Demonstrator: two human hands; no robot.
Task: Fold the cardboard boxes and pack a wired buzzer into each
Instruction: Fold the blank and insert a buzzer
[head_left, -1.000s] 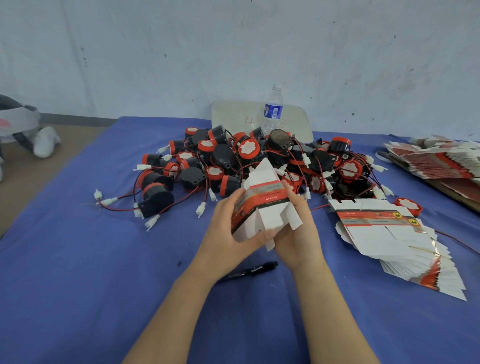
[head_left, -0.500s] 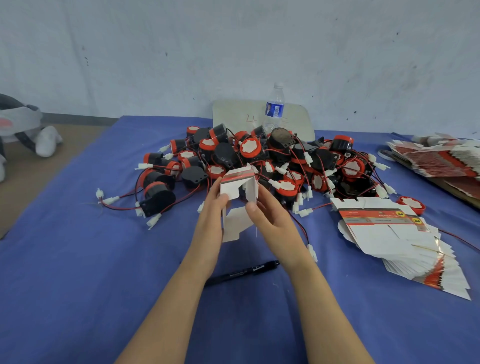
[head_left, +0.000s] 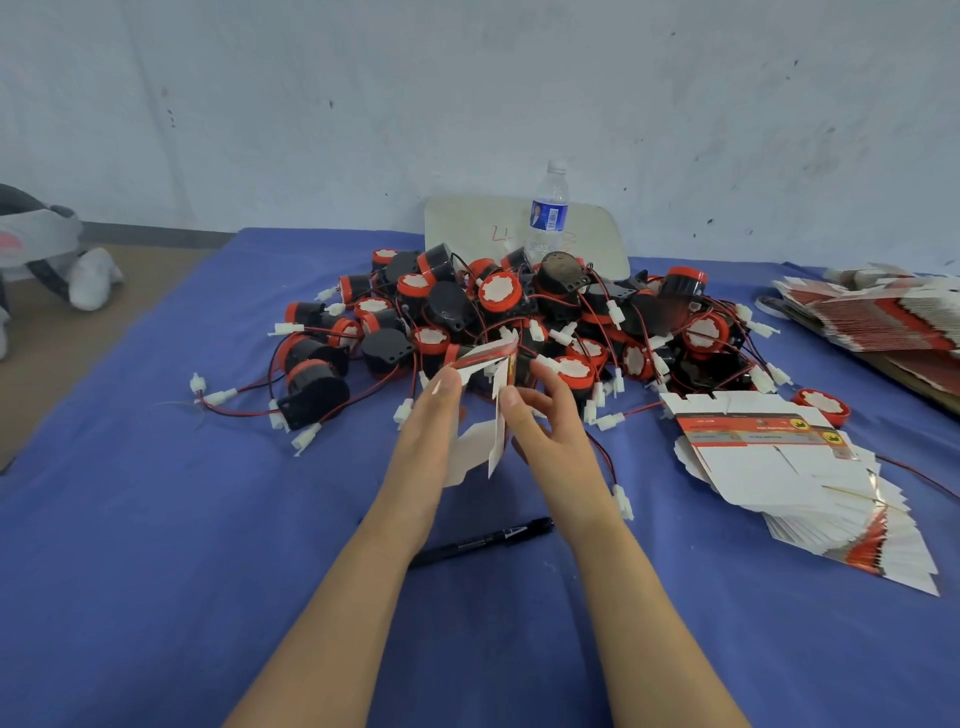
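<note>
- A partly folded cardboard box, white with a red printed band, is held upright just in front of the buzzers, its flaps hanging open.
- Black-and-red wired buzzers are heaped on the table, their wires tangled.
- 2 fanned stacks of flat boxes are laid to the right, the second stack farther back.

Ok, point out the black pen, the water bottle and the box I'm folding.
black pen (head_left: 483, 543): head view, middle of its barrel.
water bottle (head_left: 548, 216): head view, on its blue label.
half-folded box (head_left: 483, 359): head view, on its red-striped top panel.
</note>
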